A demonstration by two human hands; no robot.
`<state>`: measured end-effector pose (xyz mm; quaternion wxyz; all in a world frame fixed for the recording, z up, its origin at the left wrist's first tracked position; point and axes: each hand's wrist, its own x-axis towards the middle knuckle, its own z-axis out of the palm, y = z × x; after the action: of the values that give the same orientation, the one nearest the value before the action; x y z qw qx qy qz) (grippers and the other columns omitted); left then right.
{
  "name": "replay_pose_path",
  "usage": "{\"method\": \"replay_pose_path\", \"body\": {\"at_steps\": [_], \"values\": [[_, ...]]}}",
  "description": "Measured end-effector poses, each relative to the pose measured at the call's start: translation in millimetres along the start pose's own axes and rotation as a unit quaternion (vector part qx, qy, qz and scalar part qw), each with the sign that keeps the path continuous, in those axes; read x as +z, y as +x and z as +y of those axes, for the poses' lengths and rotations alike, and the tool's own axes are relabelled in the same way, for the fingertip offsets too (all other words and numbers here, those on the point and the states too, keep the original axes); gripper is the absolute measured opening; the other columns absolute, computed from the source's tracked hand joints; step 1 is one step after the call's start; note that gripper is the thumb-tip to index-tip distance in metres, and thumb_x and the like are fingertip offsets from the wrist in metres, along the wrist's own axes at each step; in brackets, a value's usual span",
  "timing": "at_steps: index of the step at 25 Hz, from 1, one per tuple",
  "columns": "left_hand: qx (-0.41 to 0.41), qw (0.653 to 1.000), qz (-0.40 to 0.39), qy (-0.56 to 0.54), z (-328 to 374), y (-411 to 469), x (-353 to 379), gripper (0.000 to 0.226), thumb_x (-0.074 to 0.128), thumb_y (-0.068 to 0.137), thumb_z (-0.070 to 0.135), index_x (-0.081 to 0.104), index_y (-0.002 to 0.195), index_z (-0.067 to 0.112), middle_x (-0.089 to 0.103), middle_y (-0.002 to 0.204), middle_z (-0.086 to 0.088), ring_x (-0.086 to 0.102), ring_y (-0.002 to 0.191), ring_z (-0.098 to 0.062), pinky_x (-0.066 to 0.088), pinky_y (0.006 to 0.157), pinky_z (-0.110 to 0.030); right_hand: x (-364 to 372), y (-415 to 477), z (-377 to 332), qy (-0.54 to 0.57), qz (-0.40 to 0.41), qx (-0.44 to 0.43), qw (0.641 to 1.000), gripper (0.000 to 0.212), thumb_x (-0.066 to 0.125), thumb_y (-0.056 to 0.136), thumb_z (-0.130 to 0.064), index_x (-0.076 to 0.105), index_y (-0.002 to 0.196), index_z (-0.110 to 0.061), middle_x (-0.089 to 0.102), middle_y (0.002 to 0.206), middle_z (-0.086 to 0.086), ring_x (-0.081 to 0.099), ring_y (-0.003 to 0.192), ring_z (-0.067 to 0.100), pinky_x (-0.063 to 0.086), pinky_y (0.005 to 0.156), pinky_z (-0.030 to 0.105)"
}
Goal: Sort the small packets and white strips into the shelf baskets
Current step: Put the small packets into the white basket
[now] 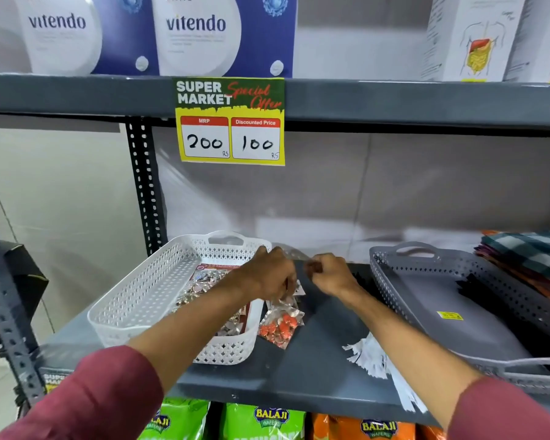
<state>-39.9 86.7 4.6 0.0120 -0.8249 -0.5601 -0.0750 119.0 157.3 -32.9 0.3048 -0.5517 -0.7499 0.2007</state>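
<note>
A white perforated basket (146,293) stands on the grey shelf at the left and holds several small packets (204,282) of shiny bits. Between the baskets lies a clear packet with orange pieces (280,327). My left hand (272,274) is closed on small clear packets just right of the white basket's rim. My right hand (329,273) pinches a clear plastic packet (294,255) that stretches between both hands. White strips (378,365) lie on the shelf near its front edge, partly hidden by my right forearm. A grey basket (458,312) stands at the right.
Folded checked cloths (531,258) are stacked at the far right. A yellow price card (231,122) hangs from the upper shelf edge. Blue and white boxes (197,33) stand above. Green and orange wafer bags (267,420) fill the shelf below. A perforated steel post (145,182) rises behind the white basket.
</note>
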Motion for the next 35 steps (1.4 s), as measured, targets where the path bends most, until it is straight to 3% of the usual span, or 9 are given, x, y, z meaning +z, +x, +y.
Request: {"method": "replay_pose_path", "body": {"at_steps": [2, 5, 8, 14, 20, 23, 27, 32, 35], "values": [[-0.008, 0.998, -0.054, 0.012, 6.5, -1.4, 8.7, 0.022, 0.078, 0.076, 0.014, 0.076, 0.096, 0.02, 0.071, 0.1, 0.001, 0.045, 0.124, -0.019, 0.023, 0.111, -0.045, 17.1, 8.7, 6.9, -0.001, -0.039, 0.058, 0.998, 0.014, 0.064, 0.082, -0.013, 0.074, 0.091, -0.008, 0.073, 0.091, 0.003, 0.066, 0.083, 0.017, 0.052, 0.064, 0.026], [-0.016, 0.998, -0.067, 0.001, 7.5, 3.4, 15.4, 0.014, 0.079, 0.073, 0.013, 0.075, 0.084, 0.02, 0.055, 0.078, 0.01, 0.044, 0.121, -0.021, 0.028, 0.109, -0.046, 36.0, 14.4, 12.0, 0.028, -0.031, 0.102, 0.994, 0.013, 0.063, 0.08, -0.008, 0.07, 0.09, -0.003, 0.072, 0.09, 0.011, 0.065, 0.078, 0.02, 0.047, 0.057, 0.026], [-0.002, 0.997, -0.069, -0.023, 3.7, 6.9, 10.9, 0.016, 0.072, 0.078, 0.005, 0.07, 0.074, 0.02, 0.063, 0.07, 0.01, 0.052, 0.116, -0.021, 0.028, 0.11, -0.048, 35.5, 19.0, 12.3, 0.136, -0.023, 0.151, 0.979, 0.015, 0.066, 0.076, -0.003, 0.071, 0.09, -0.005, 0.073, 0.092, 0.012, 0.068, 0.08, 0.021, 0.054, 0.062, 0.028], [0.017, 0.984, 0.075, -0.158, -38.3, 14.8, -32.1, 0.017, 0.068, 0.083, 0.004, 0.074, 0.086, 0.019, 0.077, 0.08, 0.002, 0.071, 0.083, -0.01, 0.044, 0.098, -0.036, 2.7, 28.4, 2.5, 0.302, 0.03, 0.203, 0.931, 0.021, 0.06, 0.082, 0.004, 0.068, 0.097, -0.006, 0.064, 0.099, 0.008, 0.065, 0.092, 0.022, 0.049, 0.072, 0.031], [-0.042, 0.974, 0.111, -0.192, -125.6, 10.4, -79.5, 0.005, 0.076, 0.082, 0.017, 0.072, 0.082, 0.019, 0.069, 0.071, 0.004, 0.064, 0.077, -0.016, 0.046, 0.077, -0.028, -10.2, 42.1, -52.6, 0.402, 0.012, 0.146, 0.904, 0.021, 0.056, 0.087, 0.013, 0.063, 0.086, -0.007, 0.066, 0.084, 0.009, 0.06, 0.066, 0.015, 0.051, 0.063, 0.027], [-0.126, 0.974, 0.094, -0.163, -166.9, 9.4, -65.6, 0.007, 0.076, 0.083, 0.017, 0.075, 0.089, 0.014, 0.067, 0.066, 0.01, 0.069, 0.082, -0.021, 0.045, 0.071, -0.023, 8.6, 53.0, -78.3, 0.342, -0.011, 0.117, 0.932, 0.029, 0.062, 0.084, 0.011, 0.063, 0.104, -0.01, 0.067, 0.102, 0.015, 0.064, 0.078, 0.018, 0.054, 0.062, 0.026], [-0.209, 0.963, 0.06, -0.157, -209.0, 16.7, -33.2, 0.028, 0.058, 0.084, -0.007, 0.075, 0.1, 0.009, 0.073, 0.093, -0.01, 0.067, 0.094, -0.026, 0.046, 0.071, -0.025, 42.6, 69.3, -102.7, 0.202, -0.057, 0.053, 0.976, 0.046, 0.076, 0.077, 0.0, 0.059, 0.114, -0.021, 0.064, 0.108, 0.007, 0.067, 0.085, 0.013, 0.054, 0.055, 0.019], [-0.23, 0.965, -0.037, -0.123, -234.0, 30.1, -5.8, 0.034, 0.059, 0.083, -0.006, 0.07, 0.11, 0.01, 0.069, 0.101, -0.009, 0.058, 0.092, -0.019, 0.041, 0.059, -0.022, 89.9, 84.6, -114.9, 0.031, -0.119, 0.036, 0.992, 0.027, 0.068, 0.081, 0.003, 0.064, 0.107, 0.0, 0.07, 0.105, 0.016, 0.07, 0.089, 0.023, 0.061, 0.074, 0.032], [-0.21, 0.972, -0.063, -0.086, -239.8, 34.6, 7.7, 0.028, 0.058, 0.084, -0.002, 0.071, 0.105, 0.011, 0.073, 0.11, -0.012, 0.062, 0.09, -0.023, 0.041, 0.065, -0.026, 102.6, 84.9, -115.1, -0.113, -0.113, -0.003, 0.987, 0.012, 0.057, 0.084, 0.006, 0.063, 0.095, 0.005, 0.065, 0.089, 0.011, 0.065, 0.083, 0.022, 0.049, 0.059, 0.024]]}}
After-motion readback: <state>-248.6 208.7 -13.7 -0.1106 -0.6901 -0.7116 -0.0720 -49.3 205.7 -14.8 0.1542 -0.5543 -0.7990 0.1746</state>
